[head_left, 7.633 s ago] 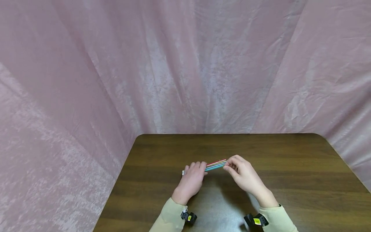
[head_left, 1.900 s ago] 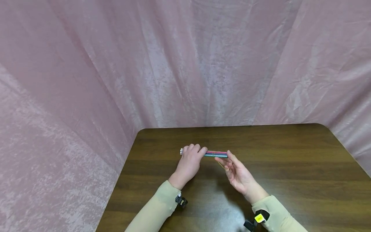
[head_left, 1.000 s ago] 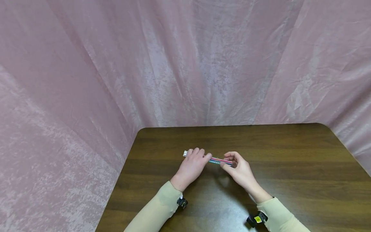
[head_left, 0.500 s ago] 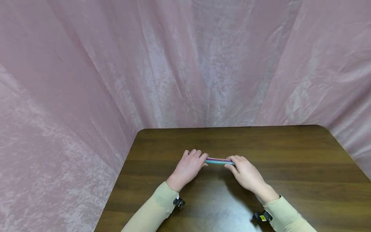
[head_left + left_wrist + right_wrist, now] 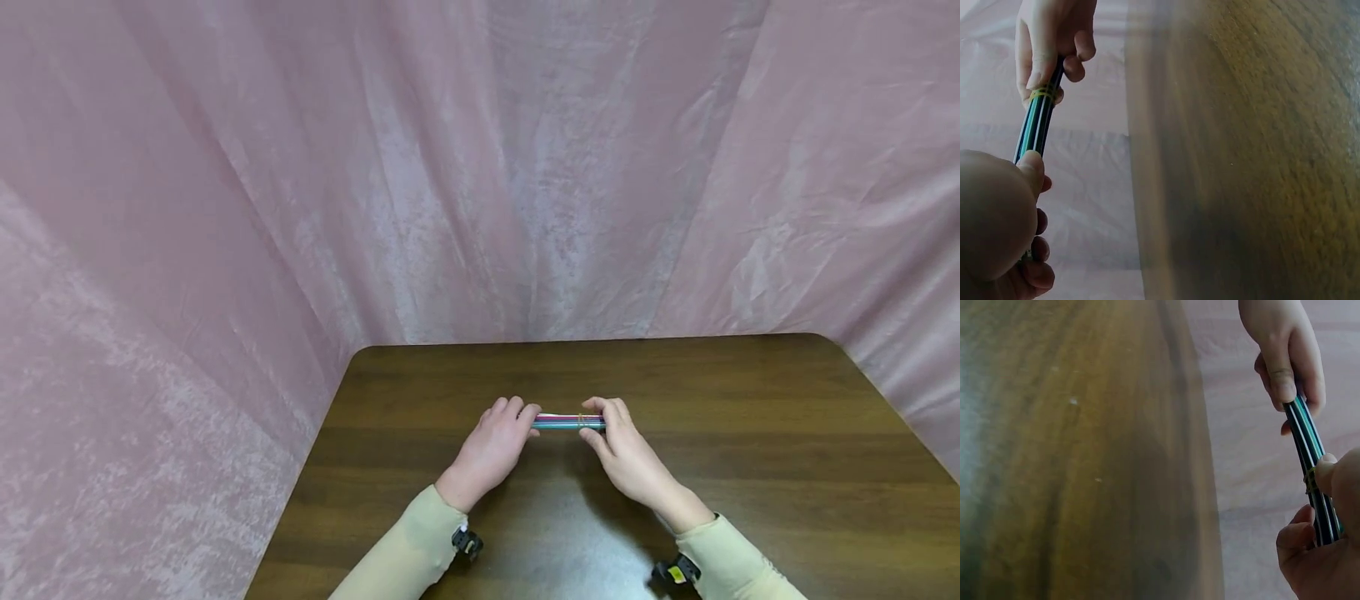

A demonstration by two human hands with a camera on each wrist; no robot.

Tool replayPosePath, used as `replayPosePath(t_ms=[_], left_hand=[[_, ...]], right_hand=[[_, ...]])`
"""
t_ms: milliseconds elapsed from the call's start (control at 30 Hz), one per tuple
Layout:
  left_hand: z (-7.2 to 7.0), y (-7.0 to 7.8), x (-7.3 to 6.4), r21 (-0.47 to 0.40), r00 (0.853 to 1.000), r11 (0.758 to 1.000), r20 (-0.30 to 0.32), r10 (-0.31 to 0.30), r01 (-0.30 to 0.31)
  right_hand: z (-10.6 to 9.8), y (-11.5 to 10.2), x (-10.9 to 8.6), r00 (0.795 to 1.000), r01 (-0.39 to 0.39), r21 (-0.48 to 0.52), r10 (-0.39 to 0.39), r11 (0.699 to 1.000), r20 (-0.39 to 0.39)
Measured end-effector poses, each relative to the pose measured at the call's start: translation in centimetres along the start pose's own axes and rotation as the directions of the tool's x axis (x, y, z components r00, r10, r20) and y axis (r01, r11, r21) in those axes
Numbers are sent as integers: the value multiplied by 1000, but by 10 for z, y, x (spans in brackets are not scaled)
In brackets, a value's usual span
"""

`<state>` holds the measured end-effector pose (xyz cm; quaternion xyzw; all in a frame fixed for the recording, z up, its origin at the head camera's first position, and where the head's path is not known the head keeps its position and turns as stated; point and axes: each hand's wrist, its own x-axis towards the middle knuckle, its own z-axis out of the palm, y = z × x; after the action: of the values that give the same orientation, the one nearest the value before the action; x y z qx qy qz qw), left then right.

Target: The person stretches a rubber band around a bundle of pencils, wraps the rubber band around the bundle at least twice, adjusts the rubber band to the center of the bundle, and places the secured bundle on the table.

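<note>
A bundle of slim striped pencils (image 5: 555,423), teal, pink, dark and white, lies level between my two hands above the table. My left hand (image 5: 491,454) grips its left part, the thumb along the near side; that end is hidden under the fingers. A thin yellow rubber band (image 5: 1042,93) is wound in several turns around the bundle near its right end. My right hand (image 5: 630,462) holds that end with thumb and fingers. In the right wrist view its thumb is at the band and its fingers curl below the pencils (image 5: 1305,434).
The brown wooden table (image 5: 720,400) has rounded far corners. Behind it and to the left hangs a pink velvety curtain (image 5: 450,208). Each wrist carries a small black camera, such as the one on the right sleeve (image 5: 677,573).
The band, stretched from the bundle to the right fingers 1.9 seconds ago, now sits around the pencils. The right hand has since turned over the bundle's end; the left hand keeps its grip.
</note>
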<state>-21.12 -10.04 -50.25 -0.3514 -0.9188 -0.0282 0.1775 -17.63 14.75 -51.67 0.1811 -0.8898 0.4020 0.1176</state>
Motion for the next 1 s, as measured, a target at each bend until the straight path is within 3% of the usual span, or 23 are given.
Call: replayPosePath(t_ms=[133,267,400,567,700,867,933,1000], left_hand=[[3,-8,1,-24,999,1000,33,11,-10],[2,-14,2,-26,998,1000,67,18,-16],[2,-14,2,17,997,999,67,35,-36],[3,-8,4,95,997,994,45,55,-59],[3,-7,6,134,998,989,13,62,-63],[4,-13,3,167,999,985,-20,35,-31],[3,-13,2,179,999,983,-25,35,-30],[3,-11,3,184,998,982,-33,58,-51]], right_hand=[[-4,3,2,998,37,-36,-35,999,52],[-15,2,8,988,99,-178,-75,979,135],[-18,-2,14,968,220,-340,-160,914,195],[-15,-7,21,933,357,-445,-294,821,207],[-17,-7,26,928,371,-452,-302,811,218],[-27,-4,28,951,308,-474,-251,824,183],[-30,-1,28,948,319,-492,-268,810,173],[-28,0,29,928,371,-504,-318,780,191]])
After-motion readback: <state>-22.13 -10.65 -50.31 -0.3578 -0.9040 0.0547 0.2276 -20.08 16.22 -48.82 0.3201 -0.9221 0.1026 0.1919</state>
